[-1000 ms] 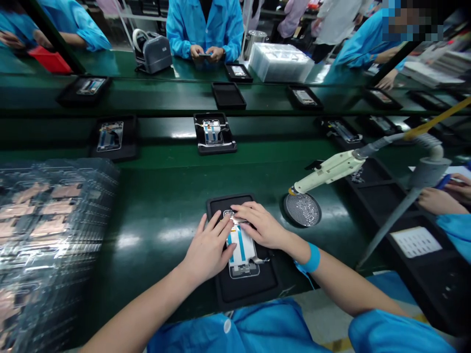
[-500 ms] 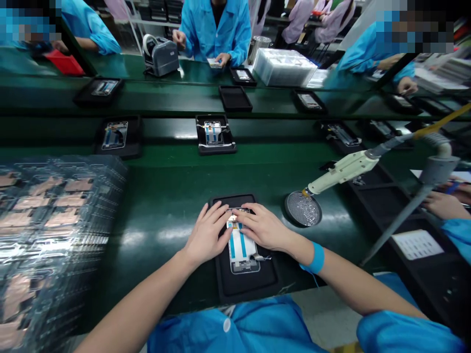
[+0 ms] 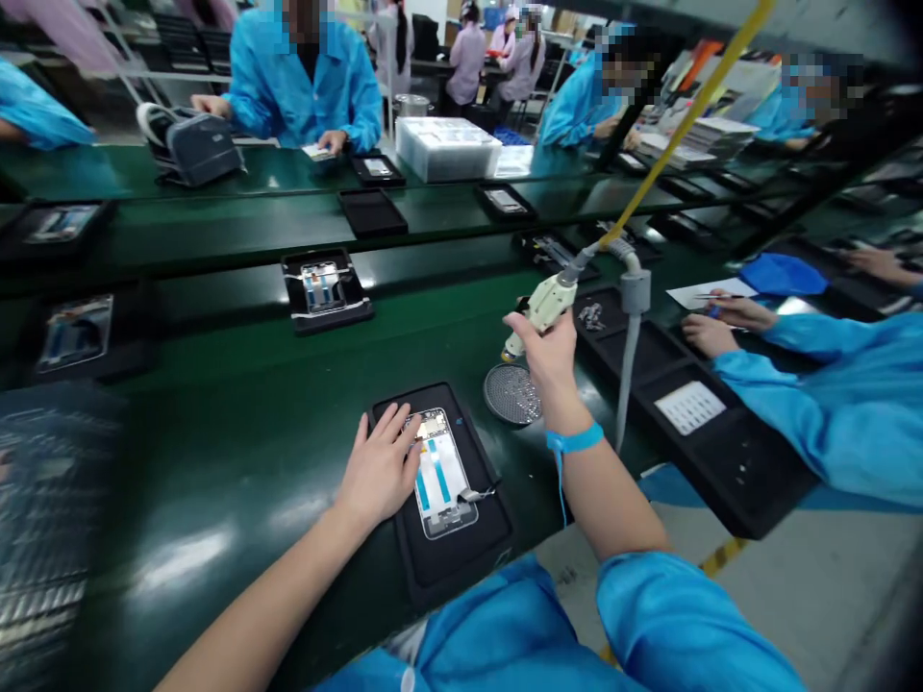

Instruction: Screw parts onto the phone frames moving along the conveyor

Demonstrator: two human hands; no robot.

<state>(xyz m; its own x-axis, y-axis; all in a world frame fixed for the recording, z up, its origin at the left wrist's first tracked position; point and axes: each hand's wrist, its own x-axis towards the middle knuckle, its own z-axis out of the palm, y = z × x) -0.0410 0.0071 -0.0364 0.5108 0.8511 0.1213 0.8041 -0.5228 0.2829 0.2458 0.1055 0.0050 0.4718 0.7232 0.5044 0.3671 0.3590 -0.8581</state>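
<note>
Two hands, now parted. Both were on the phone assembly (image 3: 441, 471) a moment ago; the right hand (image 3: 554, 360) has since gone to the electric driver (image 3: 542, 309), right of the work tray (image 3: 468, 562). Reading: work shifts from two-handed pressing to one hand steadying, one on the tool.

Grip: right hand curled about the driver, thumb along its side, other fingers partly hidden, so tightness can't be told. Left hand (image 3: 380, 464) spread flat, fingertips on the assembly's upper left edge, grasping nothing.

Containers: work tray bears the assembly, lying face up. Just right of the tray's far end, a round dish (image 3: 487, 399), small shiny bits in it, driver tip above. Farther right, a compartmented box (image 3: 653, 356): metal parts (image 3: 591, 317) in its far section, white card (image 3: 690, 408) nearer. Beyond the work tray, another tray (image 3: 361, 306) with a similar assembly.
</note>
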